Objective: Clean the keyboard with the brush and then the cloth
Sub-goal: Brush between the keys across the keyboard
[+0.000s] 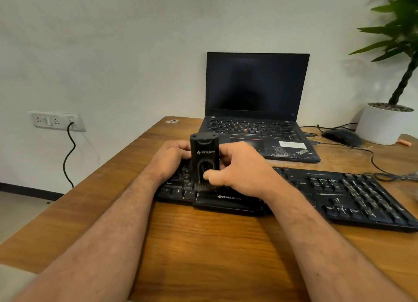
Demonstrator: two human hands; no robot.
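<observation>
Bristles are best swept softly between the keys of the keyboard (352, 195). The brush (204, 159) is pinched by the right hand (239, 168); the left hand (172, 156) is curled around the keyboard's edge.

Two bare forearms come in from the bottom edge, no sleeves showing anywhere up to the frame's limit. Both carry fine dark hair along their upper sides, thinning toward the wrists. Neither wrist has a watch, band or bracelet. The left hand (170, 158) and right hand (237, 170) are ungloved, with no rings on the fingers that show; the right thumbnail is short and plain
</observation>
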